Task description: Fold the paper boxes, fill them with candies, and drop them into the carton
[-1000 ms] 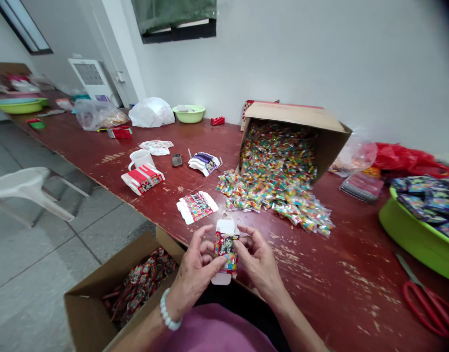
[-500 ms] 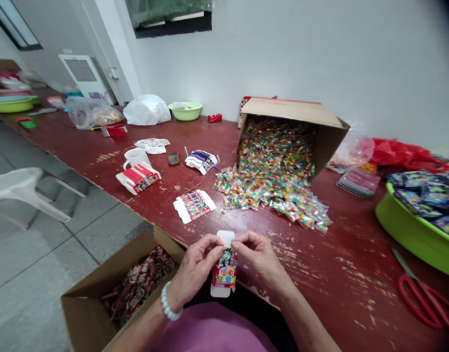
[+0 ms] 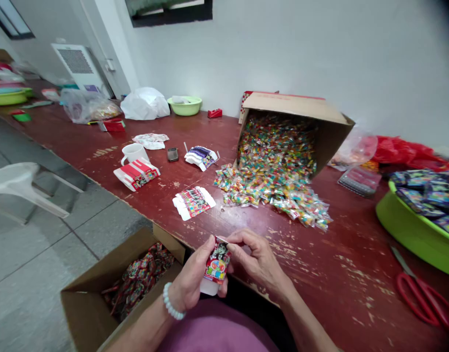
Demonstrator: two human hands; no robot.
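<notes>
A small printed carton point(image 3: 216, 266), red with a cartoon figure, is held upright at the near table edge. My left hand point(image 3: 191, 283) wraps round its left side, a white bead bracelet on that wrist. With pinched fingers my right hand point(image 3: 256, 261) presses on the carton's top end, where the white flap is folded down. A flat unfolded carton blank point(image 3: 193, 202) lies on the table just beyond. Below my left hand stands an open cardboard box point(image 3: 100, 298) with several finished cartons inside.
A tipped cardboard box point(image 3: 301, 115) spills wrapped candies point(image 3: 272, 190) over the red table point(image 3: 338, 274). Stacks of blanks point(image 3: 136, 172), a white mug point(image 3: 132, 153), a phone, green basins point(image 3: 411, 234), red scissors point(image 3: 426, 300) and bags lie around. A white plastic chair point(image 3: 15, 183) stands at left.
The carton's top white flap was open and upright; both hands have folded it down shut, and the carton has tilted slightly and sunk nearer my body.
</notes>
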